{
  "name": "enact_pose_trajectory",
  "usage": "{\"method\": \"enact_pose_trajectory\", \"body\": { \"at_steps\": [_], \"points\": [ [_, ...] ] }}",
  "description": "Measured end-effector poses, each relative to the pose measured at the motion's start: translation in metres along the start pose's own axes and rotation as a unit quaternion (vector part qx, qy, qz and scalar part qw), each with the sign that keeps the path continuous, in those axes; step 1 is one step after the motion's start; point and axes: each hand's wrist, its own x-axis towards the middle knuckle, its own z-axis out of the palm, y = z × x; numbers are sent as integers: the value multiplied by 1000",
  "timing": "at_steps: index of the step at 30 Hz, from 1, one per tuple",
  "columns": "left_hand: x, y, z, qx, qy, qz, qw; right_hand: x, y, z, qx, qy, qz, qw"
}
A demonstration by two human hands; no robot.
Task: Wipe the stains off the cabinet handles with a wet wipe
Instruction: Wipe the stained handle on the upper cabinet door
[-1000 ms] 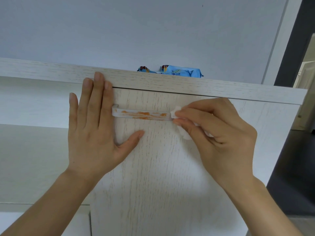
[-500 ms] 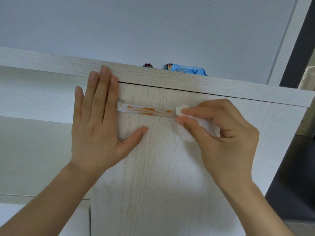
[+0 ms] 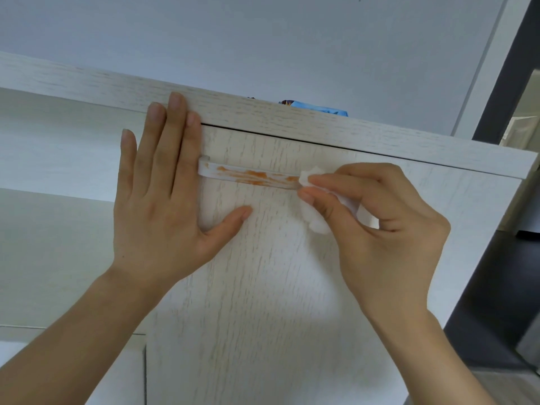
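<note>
A white bar handle (image 3: 248, 176) with orange smears runs across the top of a pale wood-grain cabinet door (image 3: 263, 287). My right hand (image 3: 380, 229) pinches a crumpled white wet wipe (image 3: 314, 220) between thumb and fingers, and the wipe touches the handle's right end. My left hand (image 3: 157, 200) lies flat on the door's left edge with straight fingers, the thumb spread below the handle. The handle's right end is hidden behind the wipe and my fingers.
The cabinet's top board (image 3: 292, 121) runs above the door. A blue packet (image 3: 318, 108) lies on top of it, mostly hidden. An open shelf recess (image 3: 58, 147) lies to the left, a dark doorway (image 3: 508, 258) to the right.
The view has shifted slightly. My right hand has stayed at the handle's right end with the wipe, the fingers pinching it a little tighter. My left hand has kept its place.
</note>
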Motion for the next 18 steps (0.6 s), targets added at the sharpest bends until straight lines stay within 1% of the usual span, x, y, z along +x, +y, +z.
{"method": "enact_pose_trajectory", "body": {
  "at_steps": [4,9,14,16,18],
  "points": [
    [0,-1,1,4,3,4,1000,1,2,-2,-16,-7,-12,1000],
    [-1,-1,1,-5,12,7,1000,3,2,-9,-19,-15,-3,1000],
    [-1,-1,0,1,14,6,1000,2,-1,-5,-5,-16,23,1000],
    [-1,0,0,1,14,5,1000,0,-2,-5,-13,-20,16,1000],
    [-1,0,0,3,16,5,1000,0,-3,-4,-28,-20,-12,999]
  ]
}}
